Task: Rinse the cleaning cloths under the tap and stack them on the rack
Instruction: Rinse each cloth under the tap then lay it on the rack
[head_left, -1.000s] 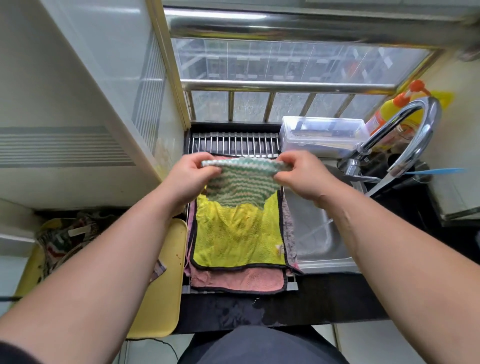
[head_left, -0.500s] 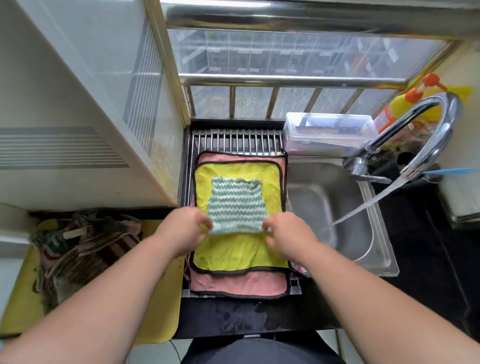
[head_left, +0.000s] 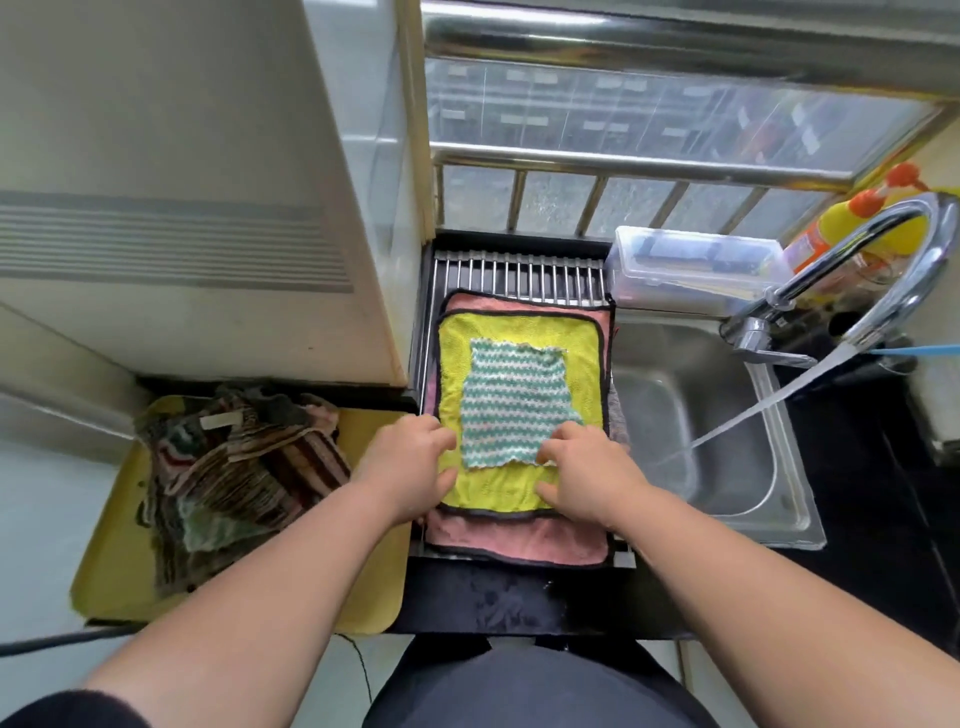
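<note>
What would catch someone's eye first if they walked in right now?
Most likely the green-and-white zigzag cloth, laid flat on a yellow cloth and a pink cloth on the rack mid-frame, left hand and right hand at its near corners. Then the tap at right running into the sink, and the heap of striped cloths on the yellow tray at left.
</note>
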